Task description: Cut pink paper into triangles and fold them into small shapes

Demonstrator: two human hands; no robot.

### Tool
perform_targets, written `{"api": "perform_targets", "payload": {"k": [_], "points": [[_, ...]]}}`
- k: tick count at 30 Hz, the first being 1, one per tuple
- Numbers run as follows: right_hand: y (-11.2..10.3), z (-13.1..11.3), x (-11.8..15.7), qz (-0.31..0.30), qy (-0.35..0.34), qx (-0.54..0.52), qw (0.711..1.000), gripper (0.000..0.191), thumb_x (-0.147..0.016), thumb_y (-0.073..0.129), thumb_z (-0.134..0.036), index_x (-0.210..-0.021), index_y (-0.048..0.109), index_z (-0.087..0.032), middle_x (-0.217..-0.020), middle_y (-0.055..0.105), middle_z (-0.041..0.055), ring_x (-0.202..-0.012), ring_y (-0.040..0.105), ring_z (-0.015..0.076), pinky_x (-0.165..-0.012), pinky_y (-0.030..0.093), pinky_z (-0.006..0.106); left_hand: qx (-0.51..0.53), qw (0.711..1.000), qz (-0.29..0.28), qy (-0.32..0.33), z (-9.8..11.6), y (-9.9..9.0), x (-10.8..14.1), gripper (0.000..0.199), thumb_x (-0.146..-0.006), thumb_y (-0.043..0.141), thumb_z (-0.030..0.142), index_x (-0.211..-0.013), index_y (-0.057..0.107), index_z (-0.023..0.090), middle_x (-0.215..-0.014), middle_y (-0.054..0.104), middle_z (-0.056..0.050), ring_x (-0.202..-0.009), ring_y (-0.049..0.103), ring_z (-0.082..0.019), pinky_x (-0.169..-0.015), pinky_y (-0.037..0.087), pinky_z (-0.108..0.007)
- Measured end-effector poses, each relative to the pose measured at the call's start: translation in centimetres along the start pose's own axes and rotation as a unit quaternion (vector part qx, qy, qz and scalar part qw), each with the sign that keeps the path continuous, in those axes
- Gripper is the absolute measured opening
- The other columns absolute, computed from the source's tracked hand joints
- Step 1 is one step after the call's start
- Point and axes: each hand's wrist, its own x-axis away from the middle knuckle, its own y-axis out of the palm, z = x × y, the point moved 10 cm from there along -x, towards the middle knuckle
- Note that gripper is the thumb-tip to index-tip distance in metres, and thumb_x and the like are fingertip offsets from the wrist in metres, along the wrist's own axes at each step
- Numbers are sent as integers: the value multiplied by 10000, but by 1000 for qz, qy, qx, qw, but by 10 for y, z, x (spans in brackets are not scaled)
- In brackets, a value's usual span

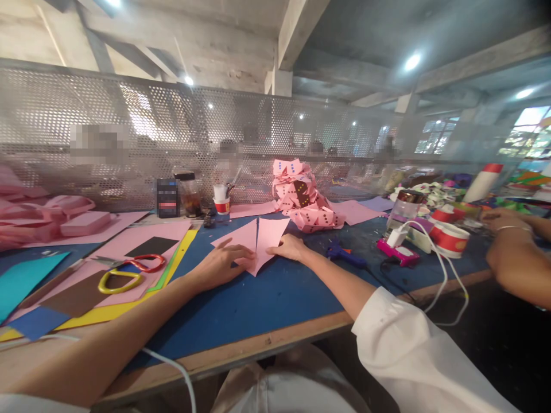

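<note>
Pink paper lies on the blue tabletop in front of me, with a narrow gap running down its middle. Whether it is one slit sheet or two pieces, I cannot tell. My left hand rests on the left part, fingers stretched out and pressing it flat. At the right edge, my right hand pinches the paper between thumb and fingers, and that side lifts slightly. Behind it stands a pile of pink paper shapes with dark and blue dots. A blue glue gun lies right of my right forearm.
Scissors with red and yellow handles lie on coloured sheets at left. A paper cup and a jar stand by the perforated screen. Right are a pink power strip, white cable, tape roll and another person's arm.
</note>
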Motion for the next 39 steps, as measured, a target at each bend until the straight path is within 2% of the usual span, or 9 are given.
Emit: {"api": "perform_targets", "payload": {"k": [6,15,20,24,31,39], "points": [[1,-1,0,-2,-2,6,1000,363,-790,712,-553,-954,777,-235,-1081,771,67,-1084,672,315,-1016,405,459,4,1000,-5,-10,-2,1,0,297,-981,504,396,-1192,703,332,-1294,710,16,-1217,646,-186,-1259,208,-466],[0,-2,0,-5,-6,7,1000,333,-780,726,-518,-940,770,-229,-1046,772,59,-1053,681,312,-981,436,426,16,1000,1,-12,-3,-1,-2,314,-983,498,459,-1165,723,337,-1269,724,0,-1186,664,-201,-1249,222,-498],[-2,-3,2,-3,-3,2,1000,327,-790,720,-515,-947,771,-232,-1053,772,52,-1060,679,302,-993,427,418,7,1000,3,-12,-2,0,-1,326,-995,486,494,-1180,711,349,-1279,716,11,-1199,659,-192,-1263,191,-493],[-3,-2,3,3,-1,-3,1000,345,-803,704,-530,-955,777,-229,-1067,771,60,-1061,681,301,-974,437,406,-5,1000,7,-3,1,-1,0,306,-1003,487,443,-1204,696,345,-1290,711,12,-1225,645,-186,-1273,157,-496],[-3,1,2,12,8,-9,1000,372,-809,684,-568,-905,776,-220,-1018,776,69,-1047,687,307,-932,456,390,3,1000,-12,-9,6,1,-1,289,-995,504,399,-1182,710,323,-1270,723,-3,-1214,650,-204,-1230,271,-509],[-2,0,1,4,4,-4,1000,351,-798,706,-544,-931,773,-227,-1023,777,58,-1030,693,304,-947,454,394,4,1000,-8,-5,7,0,0,279,-987,514,353,-1177,711,302,-1271,722,-8,-1207,651,-189,-1230,273,-489]]}}
